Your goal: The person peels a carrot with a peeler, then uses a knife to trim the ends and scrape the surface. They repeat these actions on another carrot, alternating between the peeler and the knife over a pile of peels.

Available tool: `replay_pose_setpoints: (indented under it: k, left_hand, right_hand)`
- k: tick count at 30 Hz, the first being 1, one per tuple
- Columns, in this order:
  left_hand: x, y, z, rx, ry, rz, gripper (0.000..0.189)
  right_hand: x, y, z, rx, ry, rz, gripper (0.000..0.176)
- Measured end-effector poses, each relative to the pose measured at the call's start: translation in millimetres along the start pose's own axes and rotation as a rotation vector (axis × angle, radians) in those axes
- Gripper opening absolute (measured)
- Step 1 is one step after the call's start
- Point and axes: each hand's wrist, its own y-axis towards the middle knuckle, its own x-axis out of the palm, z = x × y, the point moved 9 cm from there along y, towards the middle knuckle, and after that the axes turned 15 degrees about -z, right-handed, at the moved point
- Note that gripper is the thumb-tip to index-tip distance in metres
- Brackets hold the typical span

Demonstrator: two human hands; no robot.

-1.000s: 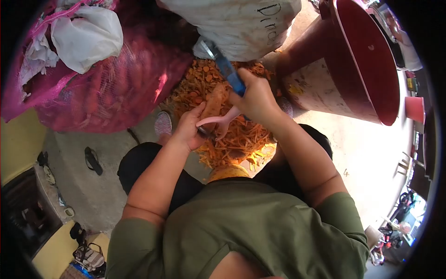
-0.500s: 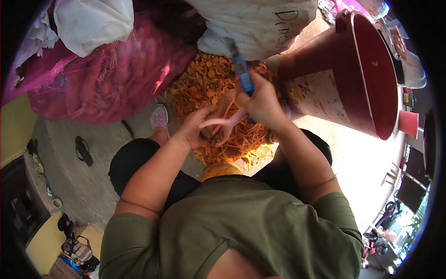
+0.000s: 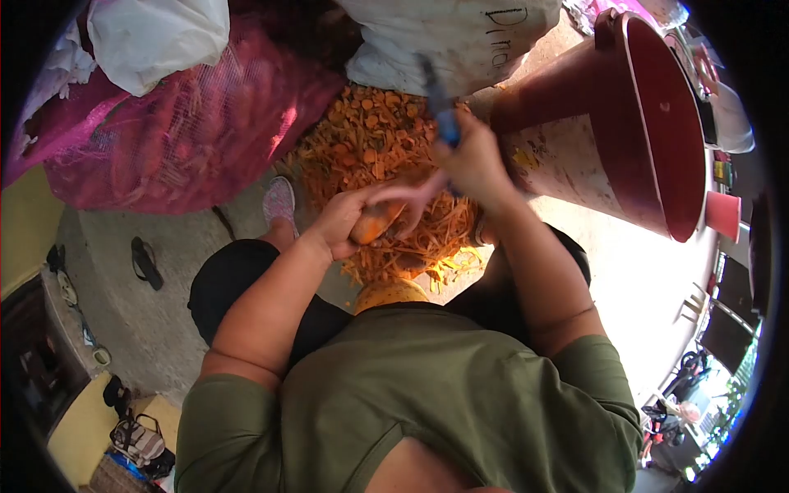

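My left hand (image 3: pixel 339 223) is closed around a carrot (image 3: pixel 376 227), whose thick orange end shows below the fingers. A pink Y-shaped peeler (image 3: pixel 421 197) reaches from my right hand (image 3: pixel 478 168) to the carrot, its head blurred by motion. That same hand also grips a blue-handled knife (image 3: pixel 446 125), the dark blade pointing up and away from me. Beneath both hands lies a heap of orange peelings (image 3: pixel 427 245), with cut carrot ends (image 3: pixel 380 107) at its far side.
A pink mesh sack (image 3: pixel 189 140) full of carrots stands on the left, under a white bag (image 3: pixel 160 41). Beyond the heap is a white sack (image 3: pixel 444 41) with writing. A large tilted dark-red bucket (image 3: pixel 567 115) stands on the right. A slipper (image 3: pixel 146 263) lies on the floor.
My right hand, with peeler and knife, has shifted slightly right and away from me. The carrot has turned in my left hand, so its thick end now faces me.
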Motion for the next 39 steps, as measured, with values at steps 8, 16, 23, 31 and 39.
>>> replay_pose_setpoints:
  k: [8,16,23,31,39]
  left_hand:
    - [-5,-4,2,-0.051,-0.002,-0.147,0.037]
    - [13,-11,19,0.063,0.03,-0.011,0.036]
    - [-17,8,-5,-0.022,-0.028,0.001,0.038]
    - [-8,16,-5,0.027,-0.012,-0.164,0.035]
    - [6,8,-12,-0.089,0.059,-0.208,0.039]
  right_hand:
    - [-62,6,25,0.062,-0.066,0.252,0.024]
    - [-70,7,27,0.002,-0.013,0.342,0.026]
    - [-67,-16,-18,-0.028,-0.236,0.459,0.022]
    - [19,-22,-15,0.011,-0.12,-0.126,0.029]
    - [-82,7,47,0.175,-0.147,0.3,0.031]
